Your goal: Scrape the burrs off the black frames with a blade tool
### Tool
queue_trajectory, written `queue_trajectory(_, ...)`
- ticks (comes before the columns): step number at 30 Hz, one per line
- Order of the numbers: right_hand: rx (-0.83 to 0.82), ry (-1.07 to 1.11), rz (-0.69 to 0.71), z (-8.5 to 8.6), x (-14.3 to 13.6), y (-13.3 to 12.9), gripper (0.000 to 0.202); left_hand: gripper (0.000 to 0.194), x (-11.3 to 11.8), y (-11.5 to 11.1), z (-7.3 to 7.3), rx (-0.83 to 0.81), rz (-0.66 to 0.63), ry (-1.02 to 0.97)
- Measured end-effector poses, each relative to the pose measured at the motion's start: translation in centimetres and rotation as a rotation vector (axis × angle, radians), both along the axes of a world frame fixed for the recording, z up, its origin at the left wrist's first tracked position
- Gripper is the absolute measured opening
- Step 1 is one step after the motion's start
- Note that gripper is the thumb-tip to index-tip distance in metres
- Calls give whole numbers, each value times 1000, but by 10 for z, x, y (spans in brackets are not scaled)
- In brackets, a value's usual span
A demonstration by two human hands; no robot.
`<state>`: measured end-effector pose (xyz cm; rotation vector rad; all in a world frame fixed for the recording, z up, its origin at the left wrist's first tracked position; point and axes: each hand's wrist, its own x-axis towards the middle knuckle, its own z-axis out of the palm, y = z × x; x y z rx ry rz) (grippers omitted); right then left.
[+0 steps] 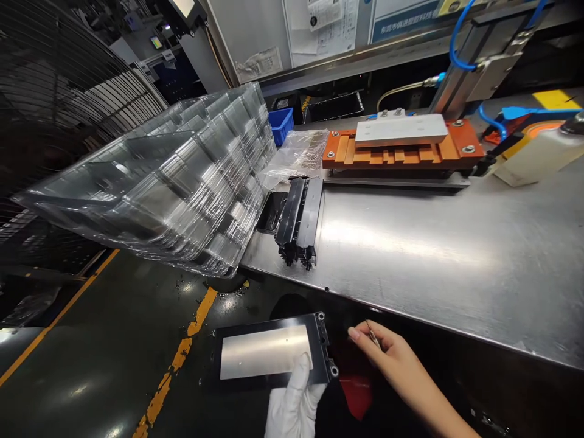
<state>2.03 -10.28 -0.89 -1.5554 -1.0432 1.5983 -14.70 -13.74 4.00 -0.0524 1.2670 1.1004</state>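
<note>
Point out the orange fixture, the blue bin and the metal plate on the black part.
Orange fixture (401,160), head view: front face.
Blue bin (283,129), head view: outer wall.
Metal plate (264,353), head view: middle of its face.

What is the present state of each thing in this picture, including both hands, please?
Left hand: gloved, holding the panel
Panel: held, metal face visible
Right hand: bare, closed on the small tool
Small tool: held beside the panel, apart from it
Two black parts: side by side on the metal table
Clear trays: stacked
Silver block: above the orange fixture; whether clamped, cannot tell
</note>
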Motion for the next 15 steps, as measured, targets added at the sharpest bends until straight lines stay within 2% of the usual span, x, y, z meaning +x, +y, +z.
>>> queue_trajectory(4,14,31,-30,-8,3,-7,43,31,0,-2,2,-20,-25,-11)
queue_trajectory(9,-16,163,126,8,-8,-9,41,32,3,-4,2,-13,-38,-6)
queue_trajectory(12,13,188,123,16,-11,-7,39,32,6,-5,0,-3,-38,-4)
queue_trajectory(15,46,200,106,10,-7,-6,41,32,6,-6,-2,-2,-44,-15)
